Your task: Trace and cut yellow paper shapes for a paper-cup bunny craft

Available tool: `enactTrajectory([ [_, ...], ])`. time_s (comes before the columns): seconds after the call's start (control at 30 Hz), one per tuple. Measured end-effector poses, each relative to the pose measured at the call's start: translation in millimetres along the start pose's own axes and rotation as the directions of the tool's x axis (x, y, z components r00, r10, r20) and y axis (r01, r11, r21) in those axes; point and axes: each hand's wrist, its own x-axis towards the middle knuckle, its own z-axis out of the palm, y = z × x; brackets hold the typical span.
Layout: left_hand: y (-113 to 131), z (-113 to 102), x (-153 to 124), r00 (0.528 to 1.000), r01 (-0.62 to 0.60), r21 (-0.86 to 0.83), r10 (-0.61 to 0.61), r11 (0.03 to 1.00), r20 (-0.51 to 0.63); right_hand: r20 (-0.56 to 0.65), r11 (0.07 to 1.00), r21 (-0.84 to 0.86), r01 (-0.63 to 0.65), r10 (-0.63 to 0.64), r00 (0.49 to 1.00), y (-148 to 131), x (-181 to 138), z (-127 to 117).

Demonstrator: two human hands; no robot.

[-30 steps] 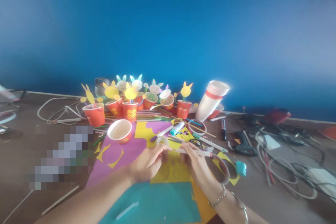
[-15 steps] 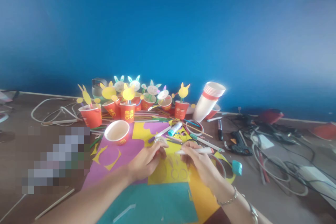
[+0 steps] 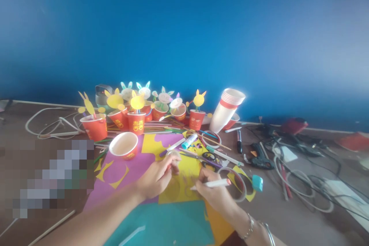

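Drawn lower since half a second ago: right hand [image 3: 212, 189] and white marker [image 3: 216, 183], down the yellow sheet [image 3: 172, 197] toward its near edge. Tilted the marker a little more too, its red end now farther from the body than its tip. Gripping it narrowly between right thumb and fingers, with the tip near faint rounded outlines [image 3: 188, 192] on the sheet. Cannot tell, from this blur, about contact between tip and paper.

Left more of the scissors [image 3: 198, 157] showing beyond the right knuckles than before. Kept the left hand [image 3: 157, 177] much in place, curled over the border of the yellow and purple [image 3: 134, 171] sheets, close to a small clear ring [image 3: 173, 153]. Cannot tell whether holding anything in those left fingers. Turned the view slightly, sliding the open paper cup [image 3: 123, 146] and leaning cup stack [image 3: 225, 111] a little leftward in it.
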Motion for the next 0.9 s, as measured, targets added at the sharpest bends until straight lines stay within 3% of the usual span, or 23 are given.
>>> enactTrajectory([
  [0.63, -0.3, 0.1, 0.0, 1.0, -0.003, -0.02, 0.003, 1.0, 0.002, -0.011, 0.982, -0.19, 0.007, -0.01, 1.0, -0.5, -2.3, 3.0],
  [0.9, -0.9, 0.8, 0.2, 1.0, 0.0, -0.04, 0.0, 0.999, 0.006, 0.011, 0.986, -0.157, 0.062, -0.061, 0.998, -0.3, -2.3, 3.4],
])
